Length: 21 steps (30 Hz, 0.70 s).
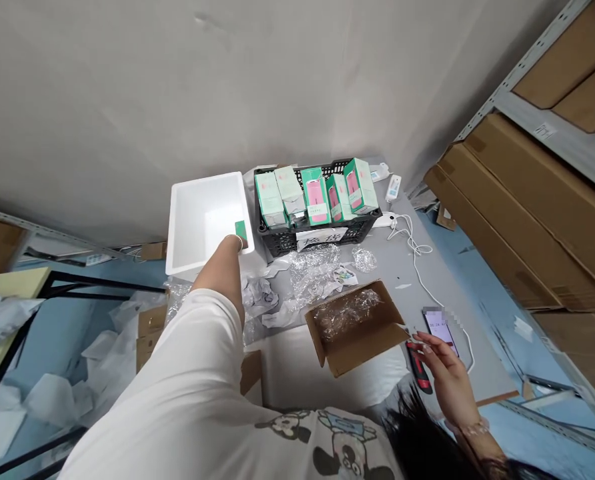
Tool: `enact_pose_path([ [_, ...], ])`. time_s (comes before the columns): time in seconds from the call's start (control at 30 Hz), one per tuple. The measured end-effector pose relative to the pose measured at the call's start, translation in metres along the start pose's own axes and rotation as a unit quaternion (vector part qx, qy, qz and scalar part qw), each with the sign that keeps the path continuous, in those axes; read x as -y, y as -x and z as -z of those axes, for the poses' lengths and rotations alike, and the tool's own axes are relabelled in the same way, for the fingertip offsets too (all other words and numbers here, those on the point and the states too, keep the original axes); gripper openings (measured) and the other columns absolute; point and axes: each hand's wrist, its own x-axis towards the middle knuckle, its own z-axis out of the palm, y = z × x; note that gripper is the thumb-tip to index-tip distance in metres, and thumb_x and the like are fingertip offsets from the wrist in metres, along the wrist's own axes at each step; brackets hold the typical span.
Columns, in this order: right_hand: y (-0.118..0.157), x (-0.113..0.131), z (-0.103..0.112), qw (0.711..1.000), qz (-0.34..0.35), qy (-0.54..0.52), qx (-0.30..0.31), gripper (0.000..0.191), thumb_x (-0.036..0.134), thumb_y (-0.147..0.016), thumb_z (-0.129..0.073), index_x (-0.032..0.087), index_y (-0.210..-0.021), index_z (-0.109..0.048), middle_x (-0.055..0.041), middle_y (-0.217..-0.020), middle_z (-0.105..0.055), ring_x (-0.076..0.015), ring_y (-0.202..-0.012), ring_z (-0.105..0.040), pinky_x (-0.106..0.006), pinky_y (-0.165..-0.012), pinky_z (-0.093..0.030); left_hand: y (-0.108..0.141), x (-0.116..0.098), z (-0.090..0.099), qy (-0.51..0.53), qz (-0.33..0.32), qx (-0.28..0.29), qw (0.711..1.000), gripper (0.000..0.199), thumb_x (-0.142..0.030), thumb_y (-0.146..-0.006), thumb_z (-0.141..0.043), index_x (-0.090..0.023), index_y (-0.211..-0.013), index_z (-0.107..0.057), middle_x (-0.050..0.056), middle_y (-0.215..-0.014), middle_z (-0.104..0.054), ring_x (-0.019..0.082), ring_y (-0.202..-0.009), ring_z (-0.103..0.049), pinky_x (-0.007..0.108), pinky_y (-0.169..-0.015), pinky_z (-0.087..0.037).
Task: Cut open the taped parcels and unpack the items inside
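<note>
grey worktop (402,280), bearing the lot. white foam box (202,213), open-topped, at its far edge. black plastic crate (277,245) just beside it, holding five mint-green cartons (316,197) with pink panels. brown cardboard box (345,353), flaps open, bubble wrap (347,313) inside. left hand (231,245) grips a green carton (241,230), partly hidden by the fingers, over the foam box's near rim. right hand (447,380) open, fingers spread, holding nothing, near a phone (440,332) and a red-and-black utility knife (420,368).

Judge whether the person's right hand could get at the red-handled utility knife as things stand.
Likely yes: the right hand hangs just above the red-handled utility knife, with nothing between them.
</note>
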Motion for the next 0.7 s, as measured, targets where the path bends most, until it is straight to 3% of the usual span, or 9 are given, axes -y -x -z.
enact_pose_path([
  [0.17, -0.016, 0.006, -0.012, 0.998, 0.042, 0.023, 0.047, 0.038, 0.049, -0.081, -0.068, 0.024, -0.109, -0.068, -0.0090, -0.112, -0.070, -0.0250, -0.100, -0.066, -0.042, -0.090, -0.054, -0.001, -0.008, 0.024, -0.113, 0.067, 0.024, 0.991, 0.031, -0.038, -0.069, -0.077, -0.012, -0.075, -0.060, 0.021, -0.086, -0.068, 0.043, -0.106, -0.062, 0.057, -0.094, -0.044],
  [0.27, -0.036, 0.010, -0.012, 0.992, 0.095, 0.076, 0.037, 0.041, 0.050, -0.081, -0.067, 0.023, -0.111, -0.065, -0.0102, -0.115, -0.068, -0.0252, -0.103, -0.064, -0.044, -0.093, -0.052, 0.024, -0.010, 0.046, -0.159, 0.004, -0.020, 0.987, 0.039, -0.036, -0.074, -0.072, -0.009, -0.101, -0.064, 0.025, -0.114, -0.065, 0.043, -0.120, -0.054, 0.056, -0.103, -0.039],
  [0.33, -0.055, 0.011, -0.012, 0.980, 0.141, 0.143, 0.010, 0.051, 0.053, -0.079, -0.067, 0.021, -0.118, -0.062, -0.0127, -0.122, -0.064, -0.0269, -0.108, -0.062, -0.045, -0.092, -0.051, 0.063, -0.003, 0.048, -0.148, -0.056, -0.058, 0.986, 0.051, -0.039, -0.082, -0.064, -0.012, -0.125, -0.055, 0.021, -0.137, -0.053, 0.036, -0.133, -0.045, 0.049, -0.112, -0.033],
  [0.37, -0.067, 0.012, -0.013, 0.970, 0.159, 0.184, -0.002, 0.059, 0.055, -0.077, -0.068, 0.020, -0.124, -0.059, -0.0145, -0.126, -0.061, -0.0280, -0.110, -0.060, -0.046, -0.092, -0.051, 0.090, 0.002, 0.043, -0.112, -0.122, -0.097, 0.981, 0.056, -0.042, -0.084, -0.062, -0.013, -0.131, -0.051, 0.020, -0.140, -0.050, 0.034, -0.134, -0.043, 0.047, -0.113, -0.032],
  [0.4, -0.079, 0.012, -0.016, 0.960, 0.167, 0.226, 0.000, 0.069, 0.056, -0.074, -0.070, 0.018, -0.130, -0.055, -0.0165, -0.128, -0.059, -0.0293, -0.113, -0.059, -0.046, -0.094, -0.049, 0.120, 0.010, 0.032, -0.069, -0.163, -0.123, 0.976, 0.062, -0.045, -0.084, -0.061, -0.014, -0.136, -0.047, 0.019, -0.143, -0.047, 0.033, -0.135, -0.042, 0.046, -0.114, -0.032],
  [0.47, -0.103, 0.013, -0.027, 0.938, 0.160, 0.304, 0.033, 0.084, 0.057, -0.068, -0.074, 0.014, -0.136, -0.050, -0.0198, -0.130, -0.058, -0.0318, -0.116, -0.057, -0.047, -0.098, -0.045, 0.185, 0.026, -0.003, 0.017, -0.168, -0.116, 0.979, 0.077, -0.053, -0.081, -0.064, -0.016, -0.144, -0.037, 0.019, -0.148, -0.041, 0.033, -0.131, -0.046, 0.044, -0.110, -0.037],
  [0.53, -0.122, 0.014, -0.042, 0.920, 0.127, 0.358, 0.092, 0.083, 0.057, -0.069, -0.073, 0.012, -0.135, -0.051, -0.0198, -0.124, -0.062, -0.0312, -0.112, -0.060, -0.042, -0.095, -0.046, 0.245, 0.042, -0.049, 0.093, -0.095, -0.019, 0.991, 0.090, -0.057, -0.075, -0.070, -0.016, -0.145, -0.033, 0.021, -0.148, -0.040, 0.032, -0.127, -0.051, 0.041, -0.103, -0.044],
  [0.63, -0.139, 0.015, -0.059, 0.886, 0.094, 0.426, 0.158, 0.044, 0.046, -0.080, -0.065, 0.014, -0.110, -0.067, -0.0159, -0.102, -0.071, -0.0285, -0.098, -0.065, -0.035, -0.083, -0.047, 0.307, 0.063, -0.116, 0.160, 0.053, 0.190, 0.967, 0.080, -0.052, -0.062, -0.081, -0.018, -0.128, -0.051, 0.018, -0.123, -0.063, 0.030, -0.107, -0.062, 0.037, -0.083, -0.053],
  [0.7, -0.138, 0.013, -0.057, 0.863, 0.117, 0.462, 0.167, 0.022, 0.035, -0.085, -0.058, 0.016, -0.088, -0.069, -0.0141, -0.088, -0.071, -0.0267, -0.088, -0.066, -0.032, -0.076, -0.044, 0.330, 0.074, -0.145, 0.191, 0.094, 0.232, 0.949, 0.053, -0.047, -0.066, -0.078, -0.015, -0.104, -0.061, 0.014, -0.092, -0.070, 0.027, -0.085, -0.066, 0.036, -0.068, -0.053],
])
